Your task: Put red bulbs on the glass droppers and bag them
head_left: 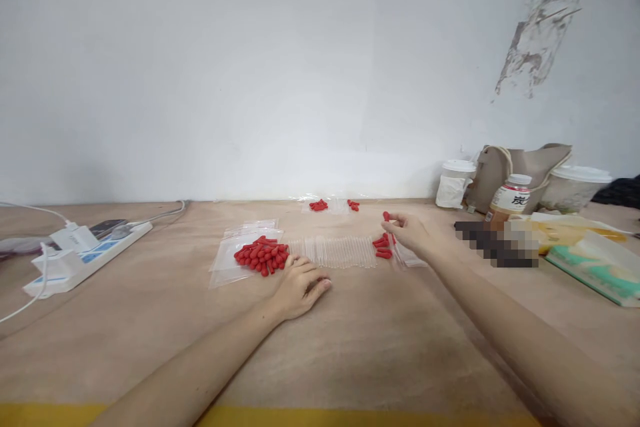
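Observation:
My right hand (407, 232) pinches a red rubber dropper bulb (386, 216) between thumb and fingertips. Below it, several red bulbs (383, 253) lie at the right end of a long row of clear thin tubes (343, 251), beside a clear plastic bag (411, 257). My left hand (300, 287) rests on the table with its fingers apart and slightly bent, its fingertips by the left end of the row. Left of that hand, a pile of red bulbs (260, 255) sits on flat clear zip bags (223, 267).
Along the wall lie clear bags with small groups of red bulbs (319, 205). At the left is a power strip (90, 260) with chargers and cables. To the right stand a lidded cup (454, 185), a bottle (510, 197), a beige bag (485, 177) and a green-and-white packet (600, 267).

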The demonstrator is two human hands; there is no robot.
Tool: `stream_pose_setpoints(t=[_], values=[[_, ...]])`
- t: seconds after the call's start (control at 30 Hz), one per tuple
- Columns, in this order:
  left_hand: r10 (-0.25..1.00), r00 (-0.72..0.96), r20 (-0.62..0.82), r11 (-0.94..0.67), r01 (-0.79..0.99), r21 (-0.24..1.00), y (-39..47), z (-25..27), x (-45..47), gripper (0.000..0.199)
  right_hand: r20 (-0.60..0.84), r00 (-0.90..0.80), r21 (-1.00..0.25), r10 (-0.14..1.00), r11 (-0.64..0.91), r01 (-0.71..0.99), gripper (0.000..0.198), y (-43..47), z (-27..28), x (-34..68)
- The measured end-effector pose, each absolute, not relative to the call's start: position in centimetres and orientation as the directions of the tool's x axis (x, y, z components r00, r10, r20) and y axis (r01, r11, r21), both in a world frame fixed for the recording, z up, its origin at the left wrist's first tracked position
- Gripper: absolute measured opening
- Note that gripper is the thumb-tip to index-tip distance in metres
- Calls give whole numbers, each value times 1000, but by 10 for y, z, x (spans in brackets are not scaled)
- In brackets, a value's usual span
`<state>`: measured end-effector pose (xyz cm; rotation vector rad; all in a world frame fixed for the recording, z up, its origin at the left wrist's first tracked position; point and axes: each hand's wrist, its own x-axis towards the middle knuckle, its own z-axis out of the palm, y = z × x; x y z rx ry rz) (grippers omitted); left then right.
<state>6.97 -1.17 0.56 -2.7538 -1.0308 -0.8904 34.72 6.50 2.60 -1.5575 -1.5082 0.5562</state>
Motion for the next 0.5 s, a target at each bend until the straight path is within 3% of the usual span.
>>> stream_pose_setpoints(t=[0.03, 0.13, 0.5], values=[[583, 610, 536, -771, 624, 129, -11, 5, 70, 25, 241, 200, -714, 950, 34, 699, 35, 73, 27, 358], [593, 610, 526, -764, 633, 126, -10, 2, 69, 25, 230, 254, -627, 939, -57, 777, 36, 86, 20, 374], [592, 618, 517, -768, 627, 130, -8, 1, 68, 23, 236, 248, -552, 939, -80, 830, 41, 92, -9, 377]])
